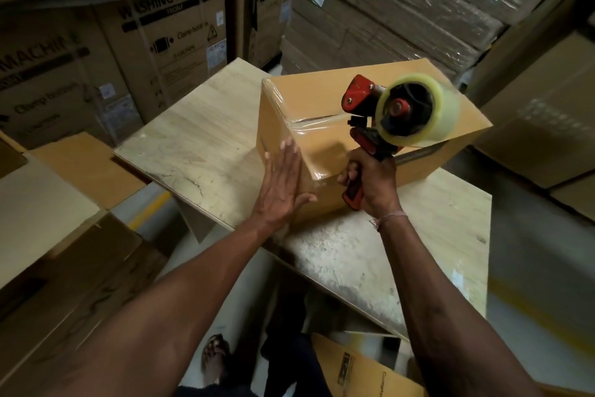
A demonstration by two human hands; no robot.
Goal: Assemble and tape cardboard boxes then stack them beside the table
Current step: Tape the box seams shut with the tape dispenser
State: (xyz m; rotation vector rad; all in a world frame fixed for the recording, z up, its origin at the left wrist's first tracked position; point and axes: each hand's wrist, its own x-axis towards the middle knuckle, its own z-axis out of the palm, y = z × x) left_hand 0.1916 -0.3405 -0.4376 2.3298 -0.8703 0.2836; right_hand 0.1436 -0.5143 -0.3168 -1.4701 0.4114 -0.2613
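Lengthwise away-right on table (206,145), box (325,142); left hand (283,184) flat against it, right hand (370,181) gripping tape dispenser (386,110).

Tan cardboard box (338,152), red tape gun (362,113), pale wood-grain table (199,145)

A cardboard box (363,126) sits on the wooden surface (199,152). The left hand (283,184) presses flat against its nine-o'clock side. The right hand (370,181) holds the red tape dispenser (386,116) by its grip above the box top, clear tape stretched toward the ten-o'clock corner.
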